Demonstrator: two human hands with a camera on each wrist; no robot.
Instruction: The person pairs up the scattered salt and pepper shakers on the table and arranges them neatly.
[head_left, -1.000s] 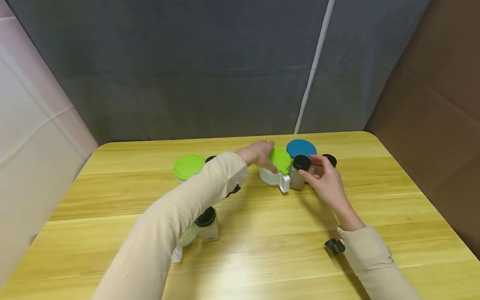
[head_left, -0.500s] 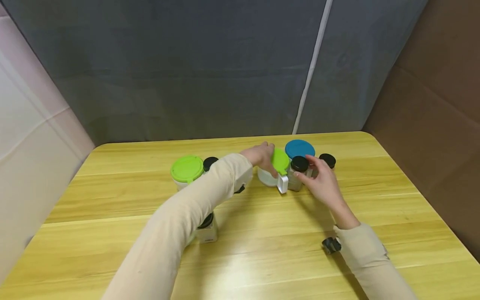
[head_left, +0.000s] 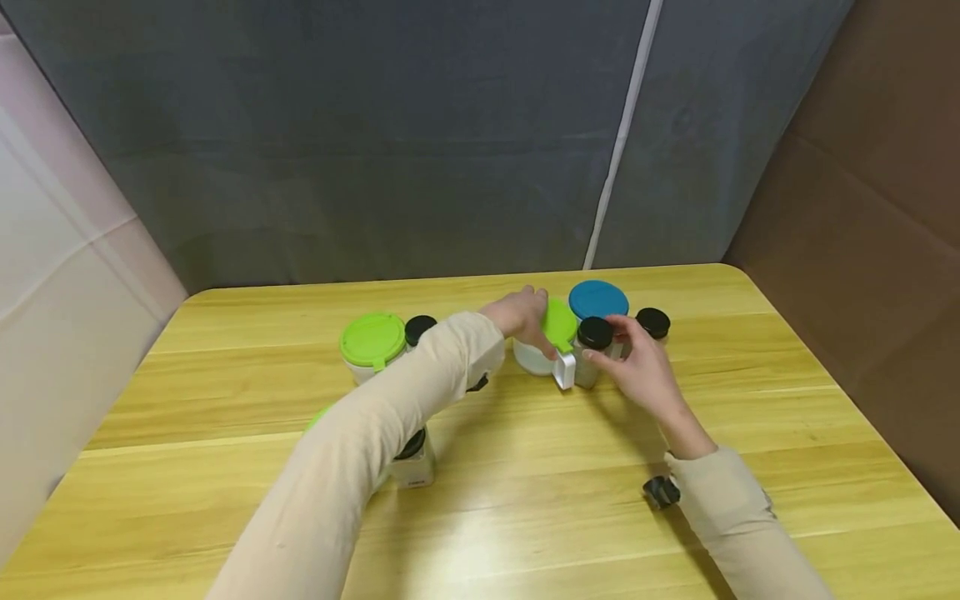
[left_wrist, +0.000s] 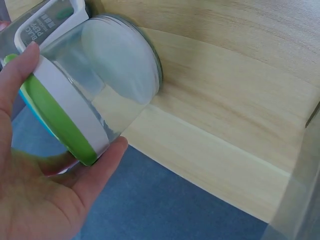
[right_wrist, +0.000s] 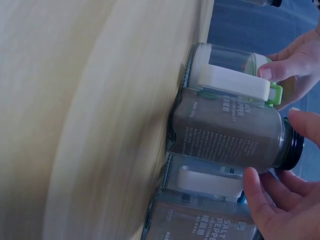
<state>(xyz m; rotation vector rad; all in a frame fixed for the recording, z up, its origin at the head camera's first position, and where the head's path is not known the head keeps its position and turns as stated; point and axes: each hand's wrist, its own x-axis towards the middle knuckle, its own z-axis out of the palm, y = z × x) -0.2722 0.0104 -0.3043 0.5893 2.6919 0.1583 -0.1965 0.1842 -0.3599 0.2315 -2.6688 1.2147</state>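
Note:
My left hand grips a clear glass jar around its green lid, thumb and fingers on opposite sides. This jar has a white handle and stands on the table at the back. Right beside it is a square black pepper jar with a black cap. My right hand holds the pepper jar near its cap, between thumb and fingers. Behind that sits a jar with a blue lid and white handle. A salt pepper jar stands to the right, partly hidden by my right hand in the head view.
Farther left stand another green-lidded jar and a black-capped jar. Nearer me, another black-capped jar and a green lid are partly covered by my left sleeve. A grey cloth hangs behind the wooden table.
The black pepper jar has shifted slightly toward me and left with my right hand. The green-lidded jar's handle has come slightly nearer me. My left hand keeps its grip.

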